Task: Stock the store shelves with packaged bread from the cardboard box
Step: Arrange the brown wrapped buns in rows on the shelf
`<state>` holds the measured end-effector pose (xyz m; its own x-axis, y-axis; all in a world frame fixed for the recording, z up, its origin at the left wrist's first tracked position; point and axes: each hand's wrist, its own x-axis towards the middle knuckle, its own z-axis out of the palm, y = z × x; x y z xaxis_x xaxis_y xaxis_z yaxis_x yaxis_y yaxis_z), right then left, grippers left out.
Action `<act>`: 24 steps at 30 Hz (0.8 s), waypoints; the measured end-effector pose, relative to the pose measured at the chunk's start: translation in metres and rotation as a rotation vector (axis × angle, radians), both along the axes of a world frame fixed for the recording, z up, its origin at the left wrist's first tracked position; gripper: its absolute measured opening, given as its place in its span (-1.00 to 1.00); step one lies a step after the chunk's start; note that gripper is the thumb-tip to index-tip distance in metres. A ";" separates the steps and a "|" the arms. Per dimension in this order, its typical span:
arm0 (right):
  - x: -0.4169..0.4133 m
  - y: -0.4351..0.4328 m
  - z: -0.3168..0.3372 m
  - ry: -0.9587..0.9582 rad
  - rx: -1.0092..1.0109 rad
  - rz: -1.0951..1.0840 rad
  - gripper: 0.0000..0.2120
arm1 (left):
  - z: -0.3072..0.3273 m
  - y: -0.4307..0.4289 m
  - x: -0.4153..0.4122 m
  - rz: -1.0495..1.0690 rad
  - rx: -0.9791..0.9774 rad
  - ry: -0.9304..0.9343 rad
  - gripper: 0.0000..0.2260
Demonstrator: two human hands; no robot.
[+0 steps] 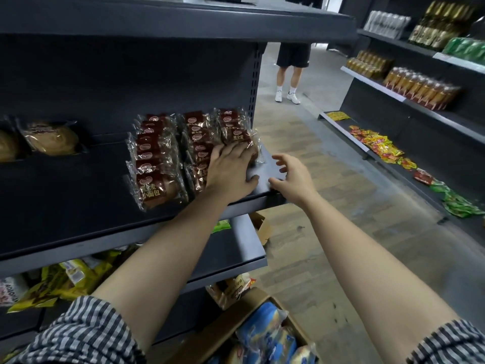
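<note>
Left hand [231,166] flat, fingers spread, pressing down on the front bread pack [242,145] of the rightmost row, near the right front corner of the shelf [78,195]; not gripped, only pinned and nudged, probably to seat it against the packs behind. Right hand [291,177] empty and half open, fingers loosely curled, thumb touching the shelf's right edge, hovering just beside the pack as if to guard it from sliding off the corner. Three rows of brown-labelled wrapped bread [157,164] running from back wall toward front edge, labels up and overlapped like shingles, likely so each face reads from the aisle. Leftmost row reaching nearest the front edge; rightmost row shortest, with bare shelf ahead of it. Two round buns in clear wrap [51,137] lying well apart toward the left back of the same shelf. Cardboard box [236,327] low, below the shelves, flaps open, blue and yellow packs [265,334] showing inside, so stock evidently left to place. Yellow snack bags [65,282] on a lower shelf. Another person's legs [288,74] standing far down the aisle.
</note>
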<state>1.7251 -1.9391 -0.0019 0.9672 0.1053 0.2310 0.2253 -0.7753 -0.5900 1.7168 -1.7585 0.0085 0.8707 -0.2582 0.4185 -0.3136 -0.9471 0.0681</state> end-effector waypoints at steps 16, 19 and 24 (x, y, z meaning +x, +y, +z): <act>-0.136 -0.047 0.003 -0.003 -0.063 -0.334 -0.50 | -0.010 -0.036 -0.070 -0.400 -0.158 0.179 -0.38; -0.163 -0.045 0.001 0.019 -0.067 -0.418 -0.49 | -0.014 -0.038 -0.082 -0.483 -0.156 0.226 -0.35; -0.207 -0.036 -0.014 0.034 -0.049 -0.541 -0.50 | -0.027 -0.036 -0.101 -0.590 -0.129 0.302 -0.31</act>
<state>1.5183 -1.9755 -0.0157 0.8930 -0.4000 0.2063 -0.2322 -0.8020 -0.5503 1.6156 -1.7946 -0.0184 0.6829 -0.6905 0.2384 -0.7251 -0.6014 0.3354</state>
